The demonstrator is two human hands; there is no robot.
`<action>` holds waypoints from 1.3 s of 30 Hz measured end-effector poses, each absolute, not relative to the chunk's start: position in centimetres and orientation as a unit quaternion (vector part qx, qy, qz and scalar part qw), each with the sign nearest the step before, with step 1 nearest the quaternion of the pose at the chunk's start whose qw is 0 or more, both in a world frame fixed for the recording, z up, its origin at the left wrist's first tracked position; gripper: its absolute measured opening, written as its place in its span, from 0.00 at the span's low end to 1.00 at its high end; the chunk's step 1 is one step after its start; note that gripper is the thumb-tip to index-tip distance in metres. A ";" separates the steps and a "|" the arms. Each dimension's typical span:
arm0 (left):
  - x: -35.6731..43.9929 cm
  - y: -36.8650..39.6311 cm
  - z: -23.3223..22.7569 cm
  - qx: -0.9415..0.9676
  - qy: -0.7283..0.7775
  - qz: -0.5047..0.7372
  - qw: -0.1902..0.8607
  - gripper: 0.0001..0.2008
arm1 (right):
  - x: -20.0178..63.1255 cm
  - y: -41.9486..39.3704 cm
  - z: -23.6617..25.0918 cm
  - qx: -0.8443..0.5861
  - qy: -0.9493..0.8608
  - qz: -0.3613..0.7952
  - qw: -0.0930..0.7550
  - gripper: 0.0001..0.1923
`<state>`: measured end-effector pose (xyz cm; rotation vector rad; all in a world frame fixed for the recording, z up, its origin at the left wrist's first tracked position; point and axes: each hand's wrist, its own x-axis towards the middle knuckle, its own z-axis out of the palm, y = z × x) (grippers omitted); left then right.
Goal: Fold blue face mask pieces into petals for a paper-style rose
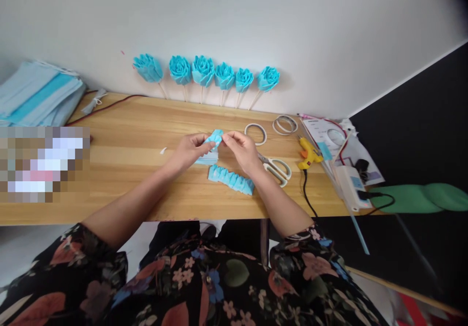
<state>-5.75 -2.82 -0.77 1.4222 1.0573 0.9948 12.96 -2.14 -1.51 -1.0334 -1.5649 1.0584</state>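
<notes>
My left hand (192, 149) is closed on a small light-blue folded strip (218, 136), held just above the table with the thumb across it. At the strip's right edge my right hand (242, 149) pinches with thumb and fingertips. Below my left fingers is a flat light-blue piece (207, 159), partly hidden. A blue pleated strip (231, 180) with a row of folded points lies on the table below my right hand. Scissors (280, 169) with pale handles rest beside my right wrist, their blades partly covered by it.
Several blue flowers on sticks (203, 71) lean against the wall. Tape rolls (255, 134), a yellow glue gun (309, 153) and a white power strip (351, 189) are at right. A stack of blue face masks (40, 94) lies at left, above a blurred patch.
</notes>
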 end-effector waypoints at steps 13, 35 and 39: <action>-6.2 -2.5 -1.0 0.607 0.416 0.391 0.552 0.17 | 15.0 -1.1 -0.4 -0.334 -0.839 0.103 0.418 0.03; -6.1 -2.5 -0.8 0.601 0.443 0.394 0.536 0.16 | 14.8 -1.4 -0.8 -0.403 -0.754 0.316 0.412 0.16; -6.0 -2.7 -0.7 0.601 0.443 0.394 0.537 0.15 | 14.6 -1.5 -0.9 -0.406 -0.753 0.338 0.393 0.16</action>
